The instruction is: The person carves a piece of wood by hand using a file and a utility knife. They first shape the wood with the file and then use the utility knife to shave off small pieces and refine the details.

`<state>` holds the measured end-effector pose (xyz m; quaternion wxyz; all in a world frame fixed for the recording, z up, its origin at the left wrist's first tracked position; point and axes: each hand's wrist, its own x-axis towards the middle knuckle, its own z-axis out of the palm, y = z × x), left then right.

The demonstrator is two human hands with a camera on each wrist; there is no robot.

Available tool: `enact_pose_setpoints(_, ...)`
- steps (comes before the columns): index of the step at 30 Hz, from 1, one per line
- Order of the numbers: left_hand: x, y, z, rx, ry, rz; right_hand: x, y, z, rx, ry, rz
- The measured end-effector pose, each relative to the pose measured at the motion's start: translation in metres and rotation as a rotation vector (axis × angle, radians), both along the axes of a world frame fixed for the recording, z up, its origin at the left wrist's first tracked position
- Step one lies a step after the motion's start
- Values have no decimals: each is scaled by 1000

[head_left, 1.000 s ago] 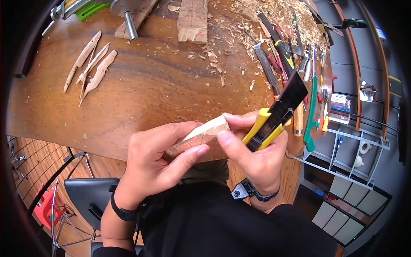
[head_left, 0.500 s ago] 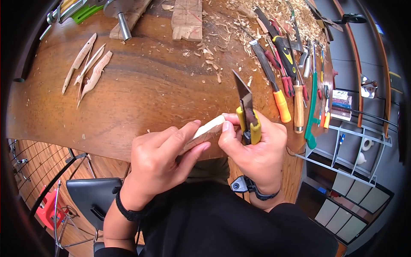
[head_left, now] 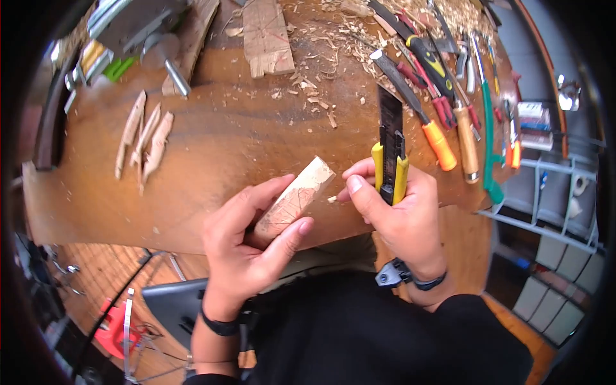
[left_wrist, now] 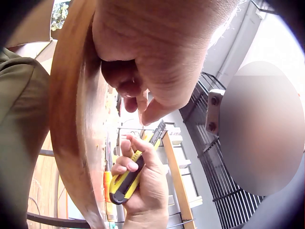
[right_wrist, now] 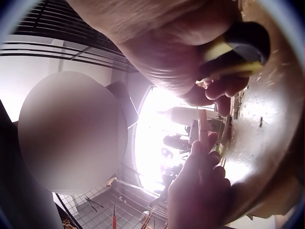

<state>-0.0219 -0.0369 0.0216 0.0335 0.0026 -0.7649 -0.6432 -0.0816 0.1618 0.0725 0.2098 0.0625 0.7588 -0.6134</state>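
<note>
My left hand (head_left: 239,242) holds a small pale wood block (head_left: 296,200) between thumb and fingers, its far end tilted up and to the right. Pencil-like lines mark the block's face. In my right hand (head_left: 412,221) is a yellow and black utility knife (head_left: 391,157), gripped with its wide dark blade extended and pointing away from me. The right thumb and index finger come close together, a little apart from the block's end. A small wood chip (head_left: 332,199) shows beside those fingertips. The left wrist view also shows the knife (left_wrist: 127,180) across the right palm.
Carved wood pieces (head_left: 144,138) lie at the left of the table (head_left: 212,147). A flat board (head_left: 266,38) and shavings (head_left: 314,83) are at the back. Chisels, files and an orange-handled tool (head_left: 439,146) lie at the right. A metal machine (head_left: 138,29) stands back left.
My right hand has drawn away from the block to the right, and the knife blade has swung to point forward. The block now stands steeper in my left hand. The head view has shifted.
</note>
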Motion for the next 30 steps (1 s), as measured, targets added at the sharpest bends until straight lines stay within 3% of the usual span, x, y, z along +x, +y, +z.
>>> enact_pose_setpoints(2, -1, 5, -1, 122, 7, 91, 1, 5, -5, 67, 73, 47)
enact_pose_setpoints(4, 2, 5, 3, 198, -48, 111, 0, 7, -4, -35, -15, 10)
enact_pose_setpoints(7, 7, 5, 6, 272, -226, 224, 5, 10, -15, -67, 48, -35)
enact_pose_setpoints(10, 5, 8, 10, 231, -298, 210, 6, 17, -12, 21, -18, 12)
enact_pose_setpoints(12, 3, 17, 6, 160, -288, 211, 10, 21, -14, 44, -11, 34)
enact_pose_setpoints(14, 3, 21, -10, -158, -10, 231, 12, 24, -7, 150, 25, 152)
enact_pose_setpoints(16, 4, 24, -12, -245, 38, 231, 19, 22, -13, 177, 90, 130)
enact_pose_setpoints(18, 7, 27, -11, -518, 114, 234, 23, 20, -17, 231, 325, 176)
enact_pose_setpoints(23, 9, 34, -14, -718, 244, 288, 26, 20, -19, 301, 389, 345)
enact_pose_setpoints(30, 16, 34, -7, -634, 226, 284, 28, 16, -20, 424, 457, 399)
